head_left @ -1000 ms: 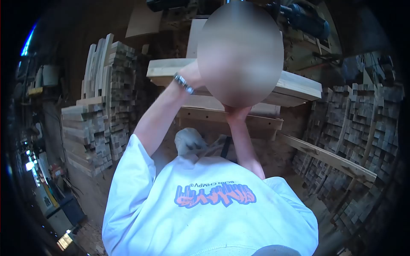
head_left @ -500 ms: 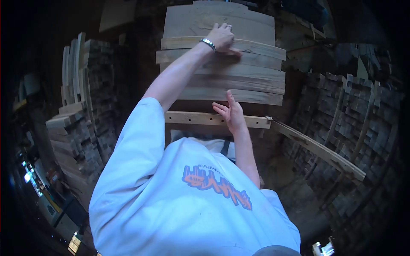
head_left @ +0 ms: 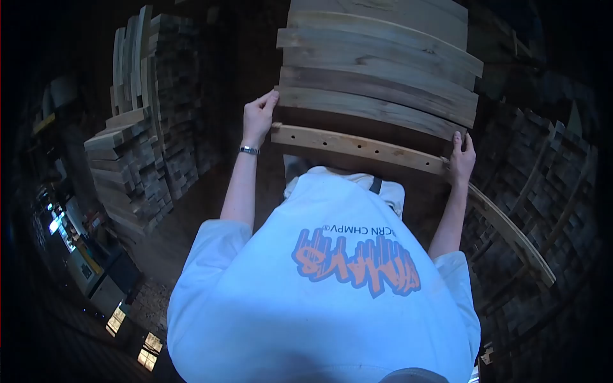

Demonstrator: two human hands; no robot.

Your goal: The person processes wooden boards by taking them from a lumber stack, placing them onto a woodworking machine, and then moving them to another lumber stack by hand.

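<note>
Head view, as it reaches me at a distance: the person's left hand [head_left: 257, 120], wearing a silvery metal wristband [head_left: 249, 150], is at one end of a long, flat, pale grey-brown wooden board [head_left: 367, 112], and the right hand [head_left: 460, 159] is at the other. That board is the nearest in a row of boards lying side by side in front of the person, just beyond a light wooden rail with drilled round holes [head_left: 345, 142]. I read the wide hold as a way to govern both ends evenly, so neither swings out of line; the rail seems set parallel to the row as a near-side border or support, though I can't confirm that.

The left fingers are bent and pinch the board's end. On the right, the digits point up at the far corner and appear to touch it, but I cannot tell whether they squeeze or merely steady it.

Each hand hides its own palm from me, and I can't see the board's underside or what bears it. Dark shadow fills the gap between board and rail. Beyond the row, a flat greyish panel [head_left: 424, 14] is cut off by the upper edge. The stacked timber at left [head_left: 124, 169] is readable; the grey wall of stacked timber at right [head_left: 543, 175] fades into gloom.
</note>
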